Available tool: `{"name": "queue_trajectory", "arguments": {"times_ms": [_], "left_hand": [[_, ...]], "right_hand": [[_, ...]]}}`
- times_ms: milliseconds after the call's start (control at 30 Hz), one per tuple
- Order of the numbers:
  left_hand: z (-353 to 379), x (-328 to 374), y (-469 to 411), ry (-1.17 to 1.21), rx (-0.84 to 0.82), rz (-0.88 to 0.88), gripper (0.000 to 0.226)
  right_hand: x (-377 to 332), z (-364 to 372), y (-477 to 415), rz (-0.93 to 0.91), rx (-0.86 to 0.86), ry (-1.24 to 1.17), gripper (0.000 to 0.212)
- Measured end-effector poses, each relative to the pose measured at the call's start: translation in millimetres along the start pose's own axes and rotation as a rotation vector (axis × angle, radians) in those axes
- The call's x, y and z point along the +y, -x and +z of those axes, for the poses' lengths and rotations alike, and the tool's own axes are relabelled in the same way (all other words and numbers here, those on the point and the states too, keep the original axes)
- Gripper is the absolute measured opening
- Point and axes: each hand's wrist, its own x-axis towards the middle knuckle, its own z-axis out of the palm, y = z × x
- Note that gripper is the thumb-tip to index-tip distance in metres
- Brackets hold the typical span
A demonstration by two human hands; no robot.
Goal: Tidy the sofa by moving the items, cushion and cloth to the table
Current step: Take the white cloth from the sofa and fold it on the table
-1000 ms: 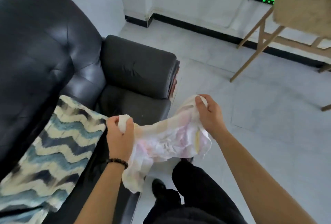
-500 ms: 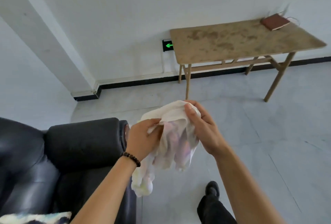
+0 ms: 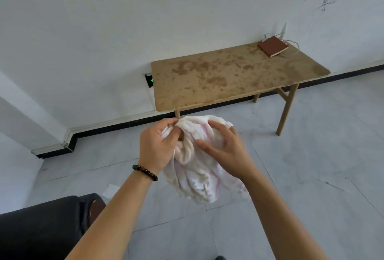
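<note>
Both hands, left hand (image 3: 158, 148) and right hand (image 3: 223, 150), clutch the cloth (image 3: 195, 173), now bunched rather than stretched wide; the sofa (image 3: 44, 226) has slid behind and the bench (image 3: 232, 76) faces us, so delivery looks next.

- The cloth (image 3: 195, 168) bunched between my left hand (image 3: 156, 147) and right hand (image 3: 225, 151) looks like soft, thin woven fabric, matt, crumpled into folds, off-white with faint pink.
- The table (image 3: 228, 76) has a matt wooden top, blotched with darker brown stains, on plain pale wooden legs.
- The book (image 3: 272, 46) at the table's far right corner has a smooth reddish-brown cover, leather-like.
- The sofa (image 3: 41, 228) arm looks like dark leather with a dull sheen.
- My bracelet (image 3: 145, 173) is glossy dark beads.
- The floor (image 3: 311, 176) is smooth grey tile.
</note>
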Motion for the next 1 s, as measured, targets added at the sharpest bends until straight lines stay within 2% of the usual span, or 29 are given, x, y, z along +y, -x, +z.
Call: {"name": "queue_trajectory", "arguments": {"times_ms": [67, 167, 267, 333, 367, 500, 633, 733, 800, 867, 933, 1000], "left_hand": [[19, -2, -26, 0.016, -0.023, -0.003, 0.010], [45, -7, -70, 0.038, -0.068, -0.048, 0.009], [67, -14, -122, 0.106, -0.041, -0.102, 0.029], [80, -23, -163, 0.149, -0.044, -0.117, 0.049], [88, -30, -186, 0.147, -0.051, -0.109, 0.055], [119, -59, -293, 0.053, 0.012, -0.081, 0.044], [135, -65, -403, 0.106, 0.137, -0.088, 0.033], [137, -56, -481, 0.111, 0.272, 0.021, 0.037], [137, -48, -523, 0.094, 0.356, 0.109, 0.036], [141, -48, -558, 0.089, 0.432, 0.166, 0.032], [151, -66, -584, 0.068, 0.457, 0.183, 0.026], [170, -100, -595, -0.015, 0.402, 0.134, 0.027]], "right_hand": [[10, -10, -34, -0.060, 0.101, 0.121, 0.018], [22, -33, -87, 0.013, 0.263, 0.063, 0.035], [21, -67, -147, 0.226, 0.417, -0.280, 0.033], [23, -87, -188, 0.328, 0.407, -0.530, 0.029], [24, -95, -209, 0.347, 0.385, -0.580, 0.031], [24, -114, -308, 0.247, 0.369, -0.452, 0.035], [15, -130, -415, 0.195, 0.411, -0.301, 0.029], [-5, -150, -483, 0.076, 0.494, -0.238, 0.029], [-22, -167, -517, -0.039, 0.546, -0.256, 0.015], [-32, -183, -544, -0.091, 0.595, -0.302, 0.016], [-28, -192, -566, -0.058, 0.643, -0.368, 0.022], [-7, -192, -586, 0.044, 0.667, -0.386, 0.024]]}}
